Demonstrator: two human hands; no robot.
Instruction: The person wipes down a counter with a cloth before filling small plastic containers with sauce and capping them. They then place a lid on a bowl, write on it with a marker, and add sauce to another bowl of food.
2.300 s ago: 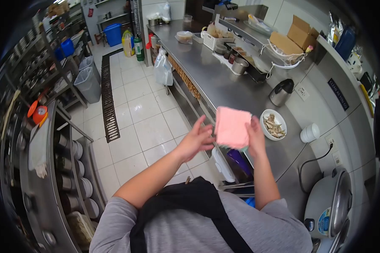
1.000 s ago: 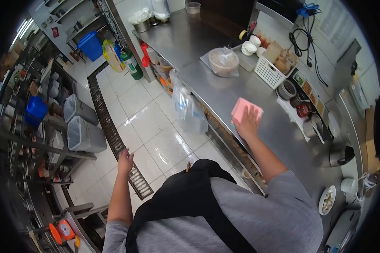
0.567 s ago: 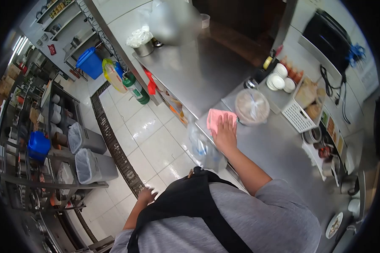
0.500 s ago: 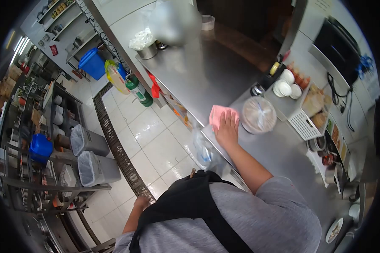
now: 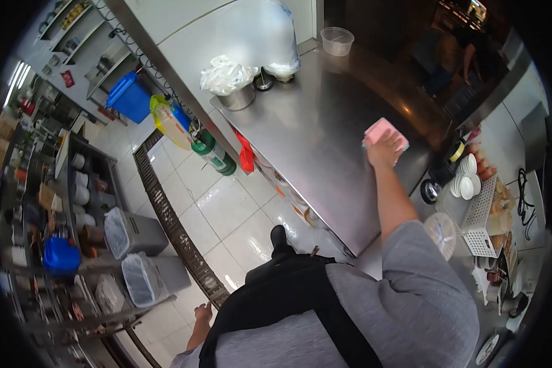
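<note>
My right hand (image 5: 383, 152) presses a folded pink cloth (image 5: 386, 131) against the stainless steel counter (image 5: 313, 141). Its fingers lie over the cloth, and my arm reaches forward across the metal. Low at my side, over the tiled floor, hangs my left hand (image 5: 203, 311). It looks empty, with its fingers loosely apart. To the right of my right arm stands a round container (image 5: 440, 233) covered in clear plastic, partly hidden by my sleeve.
A clear plastic tub (image 5: 337, 42) and a metal pot (image 5: 238, 98) holding white plastic bags stand at the counter's far side. White cups (image 5: 466, 184) and a white basket (image 5: 479, 227) are at right. A green cylinder (image 5: 213, 153) and grey bins (image 5: 144, 279) stand on the floor.
My right hand has slid the pink cloth forward and rightward, farther onto the counter. The view has shifted, showing more of the counter's far end. My left hand still hangs at my side.
</note>
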